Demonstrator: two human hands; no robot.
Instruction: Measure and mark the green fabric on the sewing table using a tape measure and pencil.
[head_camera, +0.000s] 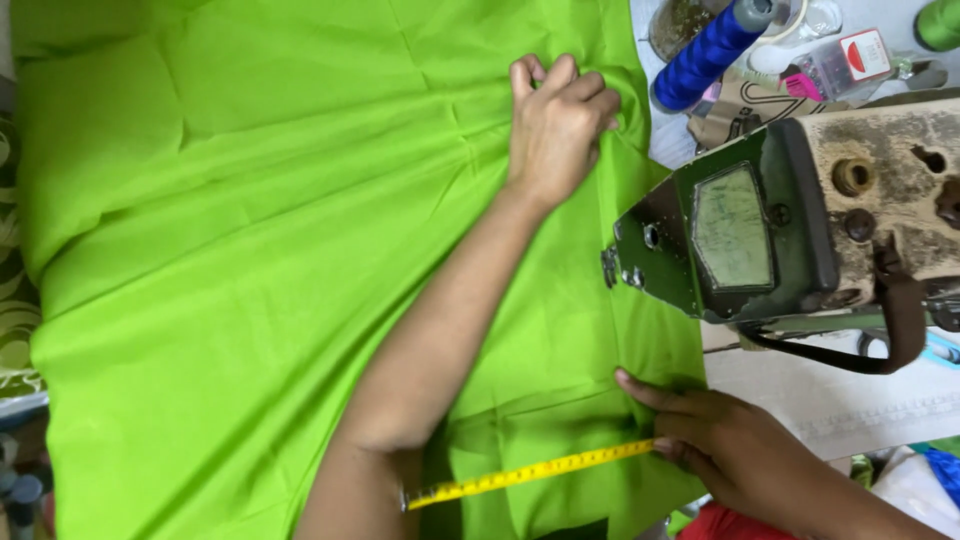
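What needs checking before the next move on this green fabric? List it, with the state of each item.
1. Left hand gripping the green fabric at its far edge: ok, fingers bunched in the cloth.
2. Right hand pinning the yellow tape measure on the fabric: ok.
3. Tape lying straight: ok over the visible stretch; its near end is hidden by the forearm.
4. Fabric flat: not ok, creases fan out from the left hand.
5. Sewing machine head off the measured line: ok.
6. Tape reading: cannot tell.

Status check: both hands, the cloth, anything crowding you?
Left hand bunching bright green cotton cloth. Right hand pinning yellow measuring tape flat on it. Dark green sewing machine head close above the right hand.
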